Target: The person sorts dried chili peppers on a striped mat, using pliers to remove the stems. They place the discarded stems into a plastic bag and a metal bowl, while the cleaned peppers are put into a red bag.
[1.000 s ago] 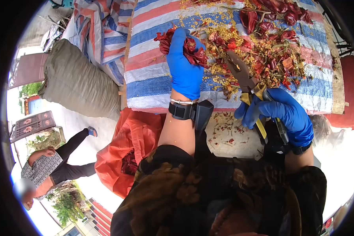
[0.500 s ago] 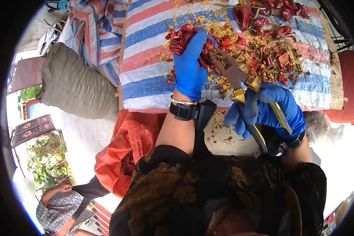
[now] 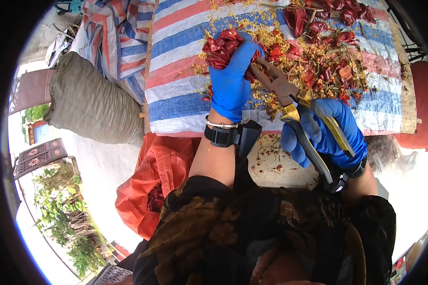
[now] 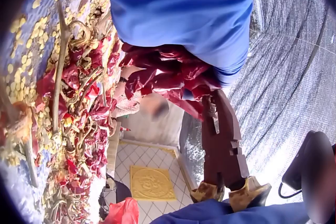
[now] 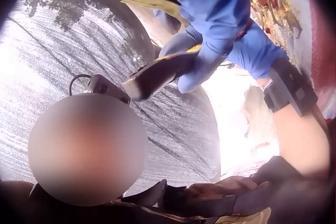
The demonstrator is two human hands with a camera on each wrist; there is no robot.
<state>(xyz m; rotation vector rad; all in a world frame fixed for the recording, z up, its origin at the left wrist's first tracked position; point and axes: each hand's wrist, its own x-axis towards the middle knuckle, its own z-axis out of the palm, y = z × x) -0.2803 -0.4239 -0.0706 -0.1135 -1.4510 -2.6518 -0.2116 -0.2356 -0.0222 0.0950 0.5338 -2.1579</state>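
In a blue glove, my left hand (image 3: 230, 88) grips a bunch of dried red chilies (image 3: 221, 49) above the striped woven sheet (image 3: 176, 107). My right hand (image 3: 336, 130), gloved too, holds rusty pliers (image 3: 286, 90) with yellow and black handles. Their jaws point left and meet the right side of the bunch. Seen from the left wrist, the pliers (image 4: 223, 145) reach up to the chilies (image 4: 163, 74) just under the glove, where the jaw tips are partly hidden. The right wrist view shows fingers (image 5: 202, 69) around the spread handles.
Loose seeds, stems and chili pieces (image 3: 328, 71) lie across the sheet, with whole chilies (image 3: 347, 14) at the back right. An open red sack (image 3: 150, 185) of chilies stands at the lower left. Behind it is a stuffed grey-green sack (image 3: 95, 99).
The pliers have moved up and left to the chili bunch, and their handles have spread. My left hand has shifted slightly right. A passer-by has moved down and mostly out of sight.
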